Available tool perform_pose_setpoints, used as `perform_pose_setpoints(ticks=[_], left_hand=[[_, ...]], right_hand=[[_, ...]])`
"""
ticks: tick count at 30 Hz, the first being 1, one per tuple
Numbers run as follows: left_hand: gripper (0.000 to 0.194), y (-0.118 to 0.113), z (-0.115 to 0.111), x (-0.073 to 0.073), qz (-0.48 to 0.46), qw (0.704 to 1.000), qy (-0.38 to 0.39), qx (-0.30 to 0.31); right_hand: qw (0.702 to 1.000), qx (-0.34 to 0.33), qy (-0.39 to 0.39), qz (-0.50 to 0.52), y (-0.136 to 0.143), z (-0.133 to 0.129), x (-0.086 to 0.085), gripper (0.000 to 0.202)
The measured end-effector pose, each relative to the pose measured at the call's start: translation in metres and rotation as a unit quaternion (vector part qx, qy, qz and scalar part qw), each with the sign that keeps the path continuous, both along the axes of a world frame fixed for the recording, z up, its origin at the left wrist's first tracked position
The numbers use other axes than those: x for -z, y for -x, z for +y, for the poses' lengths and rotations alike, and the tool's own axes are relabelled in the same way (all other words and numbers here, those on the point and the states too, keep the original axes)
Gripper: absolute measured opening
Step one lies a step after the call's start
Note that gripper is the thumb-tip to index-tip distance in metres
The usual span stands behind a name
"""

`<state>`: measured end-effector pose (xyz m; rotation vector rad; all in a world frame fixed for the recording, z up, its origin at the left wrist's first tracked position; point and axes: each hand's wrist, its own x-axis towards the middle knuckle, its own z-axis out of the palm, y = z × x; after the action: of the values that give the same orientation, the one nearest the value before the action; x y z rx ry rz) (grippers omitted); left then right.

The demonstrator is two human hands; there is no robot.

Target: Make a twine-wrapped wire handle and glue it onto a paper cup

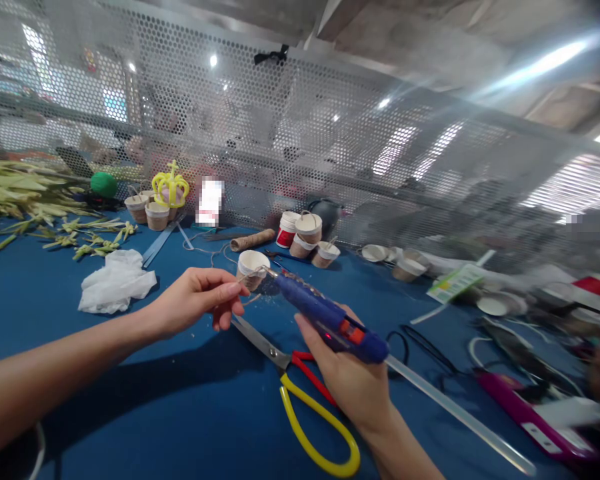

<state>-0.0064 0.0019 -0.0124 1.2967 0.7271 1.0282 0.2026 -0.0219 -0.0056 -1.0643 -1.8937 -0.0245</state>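
Observation:
My right hand (pixel 350 377) is wrapped round a blue hot glue gun (pixel 325 313), whose nozzle points left and away. A long clear glue stick (pixel 460 407) sticks out of its back end. My left hand (pixel 205 297) pinches a thin strand of twine (pixel 250 275) between thumb and fingers, close to the nozzle tip. Just behind the tip stands a small white-rimmed cup (pixel 253 261) wrapped in brown twine. Below both hands lie scissors (pixel 273 353) with one red and one yellow handle, partly covered by my right hand.
Behind are a twine roll (pixel 253 240), several wrapped cups (pixel 307 230) and a yellow crown-like piece (pixel 171 187). Crumpled white material (pixel 117 281) lies left, near pale green leaves (pixel 25 190). A purple power strip (pixel 535 420) sits right. A perforated metal screen (pixel 260 127) borders the blue table (pixel 180 413).

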Motion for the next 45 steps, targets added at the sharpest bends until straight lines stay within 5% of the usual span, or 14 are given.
perform_pose_setpoints(ticks=[45], left_hand=[[0.027,-0.0008,-0.002,-0.0045,-0.004,1.0,0.016,0.009]], right_hand=[[0.999,-0.035,0.024,-0.003,-0.0027,0.0026,0.0089,0.006]])
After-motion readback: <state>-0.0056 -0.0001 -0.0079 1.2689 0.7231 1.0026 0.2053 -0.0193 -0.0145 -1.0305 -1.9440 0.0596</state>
